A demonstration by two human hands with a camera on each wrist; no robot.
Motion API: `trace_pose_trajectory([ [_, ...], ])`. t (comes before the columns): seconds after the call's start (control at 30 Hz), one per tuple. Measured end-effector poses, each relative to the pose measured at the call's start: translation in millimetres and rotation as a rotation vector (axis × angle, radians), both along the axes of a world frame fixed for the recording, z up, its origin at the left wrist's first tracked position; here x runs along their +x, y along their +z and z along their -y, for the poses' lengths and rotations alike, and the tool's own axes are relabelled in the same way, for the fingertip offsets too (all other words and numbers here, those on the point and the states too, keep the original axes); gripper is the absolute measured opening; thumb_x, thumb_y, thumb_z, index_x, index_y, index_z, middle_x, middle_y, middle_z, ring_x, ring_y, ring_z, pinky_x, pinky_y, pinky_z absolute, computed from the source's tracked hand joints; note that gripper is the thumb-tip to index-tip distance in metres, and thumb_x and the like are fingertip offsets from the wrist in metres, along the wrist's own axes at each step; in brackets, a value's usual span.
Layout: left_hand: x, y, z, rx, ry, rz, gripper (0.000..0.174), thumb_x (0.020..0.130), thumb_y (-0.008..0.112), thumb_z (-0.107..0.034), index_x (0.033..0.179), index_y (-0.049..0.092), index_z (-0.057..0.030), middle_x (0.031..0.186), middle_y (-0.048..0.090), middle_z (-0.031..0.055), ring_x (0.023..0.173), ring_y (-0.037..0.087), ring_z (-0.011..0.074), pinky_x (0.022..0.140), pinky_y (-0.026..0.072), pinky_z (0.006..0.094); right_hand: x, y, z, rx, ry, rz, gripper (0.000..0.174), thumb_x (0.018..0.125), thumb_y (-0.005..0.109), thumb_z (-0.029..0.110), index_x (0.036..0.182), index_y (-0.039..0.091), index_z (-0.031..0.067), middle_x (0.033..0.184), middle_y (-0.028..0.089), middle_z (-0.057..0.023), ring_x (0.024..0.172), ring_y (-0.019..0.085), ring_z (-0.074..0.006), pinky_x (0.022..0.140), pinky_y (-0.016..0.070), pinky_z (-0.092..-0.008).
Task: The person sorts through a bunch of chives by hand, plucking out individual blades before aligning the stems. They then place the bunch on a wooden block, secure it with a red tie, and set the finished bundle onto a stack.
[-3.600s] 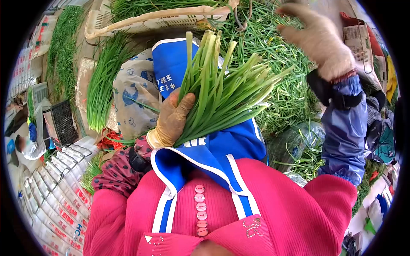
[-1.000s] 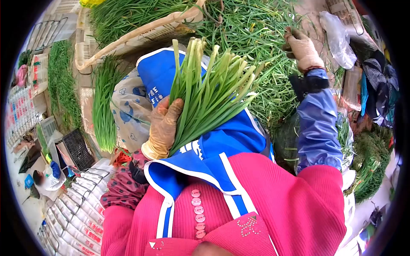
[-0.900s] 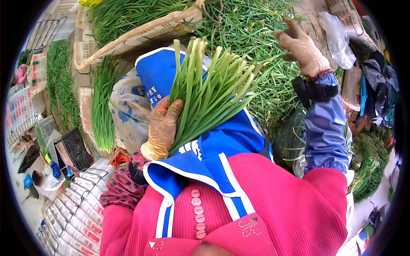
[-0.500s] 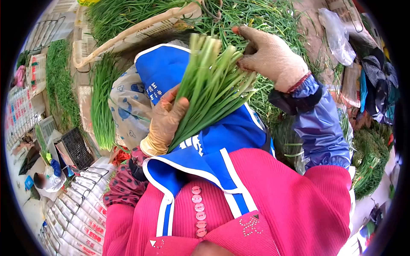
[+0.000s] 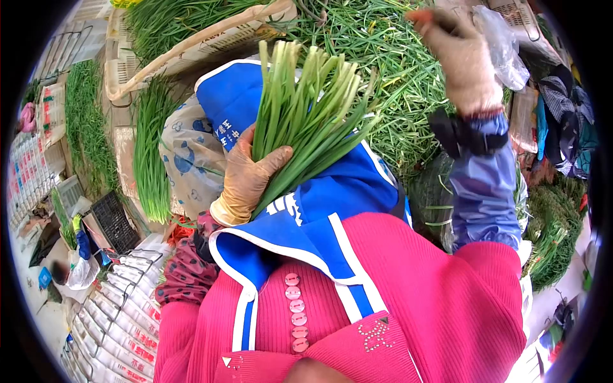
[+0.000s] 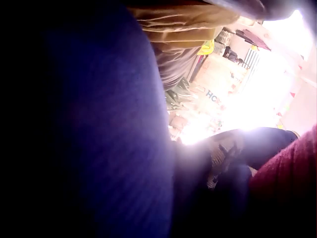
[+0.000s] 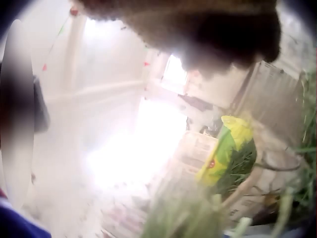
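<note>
A bunch of garlic chives (image 5: 310, 115) is gripped in my left hand (image 5: 249, 175), which wears a thin tan glove. Its pale cut ends point up and fan to the right over the blue apron (image 5: 345, 198) on my lap. The thumb lies across the front of the stems. Up and right of the bunch, apart from it, is my right hand (image 5: 466, 64) in a beige knit glove, blurred, with an orange fingertip stretched out and nothing seen in it. Only part of the left glove (image 6: 183, 29) shows in the dark left wrist view.
Loose chives and trimmings (image 5: 396, 96) cover the floor ahead. A cream crate (image 5: 191, 64) of chives stands at the top left, with a laid-out pile (image 5: 153, 153) below it. A clear plastic bag (image 5: 501, 48) lies beyond my right hand. Another person (image 5: 76, 268) works at far left.
My right hand came in to the cut ends about half a second ago and has swung back up and right. The left hand still grips the bunch, its thumb shifted slightly right.
</note>
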State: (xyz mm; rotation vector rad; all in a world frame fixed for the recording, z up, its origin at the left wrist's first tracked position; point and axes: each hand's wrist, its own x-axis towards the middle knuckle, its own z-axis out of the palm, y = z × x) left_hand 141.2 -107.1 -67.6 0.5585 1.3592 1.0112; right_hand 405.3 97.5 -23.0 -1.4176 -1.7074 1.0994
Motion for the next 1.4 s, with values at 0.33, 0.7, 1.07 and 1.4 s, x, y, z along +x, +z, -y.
trace_pose_trajectory([
  [0.33, -4.1, -2.7, 1.1, -0.01, 0.065, 0.155, 0.049, 0.085, 0.075, -0.005, 0.129, 0.053, 0.0021, 0.114, 0.068, 0.0103, 0.097, 0.066, 0.015, 0.087, 0.0549, 0.0277, -18.6, -38.9, 74.7, 0.094, 0.567, 0.594, 0.024, 0.079, 0.071, 0.02, 0.097, 0.07, 0.0036, 0.114, 0.064, -0.0128, 0.101, 0.063, -0.0345, 0.087, 0.0518, -0.0421],
  [0.7, -13.6, -9.2, -1.2, -0.007, 0.023, 0.231, 0.047, 0.084, 0.076, -0.007, 0.127, 0.056, 0.0008, 0.112, 0.069, 0.0096, 0.094, 0.067, 0.0158, 0.086, 0.0556, 0.0282, 20.9, -58.3, 29.2, -0.1, 0.163, -0.019, 0.025, 0.081, 0.073, 0.012, 0.103, 0.072, 0.0018, 0.137, 0.058, -0.0117, 0.103, 0.067, -0.0208, 0.086, 0.0539, -0.0307],
  [1.07, -14.1, -3.3, -3.8, -0.009, -0.005, 0.271, 0.048, 0.084, 0.077, -0.008, 0.127, 0.056, 0.0009, 0.112, 0.069, 0.0106, 0.095, 0.068, 0.0174, 0.086, 0.0562, 0.0291, -9.1, -49.7, 52.4, 0.531, 0.747, 0.517, 0.02, 0.078, 0.072, 0.018, 0.094, 0.068, 0.0067, 0.128, 0.058, -0.0134, 0.108, 0.062, -0.0345, 0.089, 0.0532, -0.042],
  [1.4, -16.6, -2.5, -5.2, -0.048, -0.003, 0.29, 0.049, 0.084, 0.076, -0.006, 0.128, 0.055, -0.0001, 0.112, 0.069, 0.0107, 0.095, 0.068, 0.0176, 0.085, 0.0566, 0.0298, 78.1, -76.4, -28.9, 0.188, -0.354, 0.397, 0.012, 0.091, 0.062, 0.009, 0.096, 0.071, 0.0033, 0.121, 0.068, -0.0108, 0.105, 0.066, -0.0218, 0.084, 0.0556, -0.0296],
])
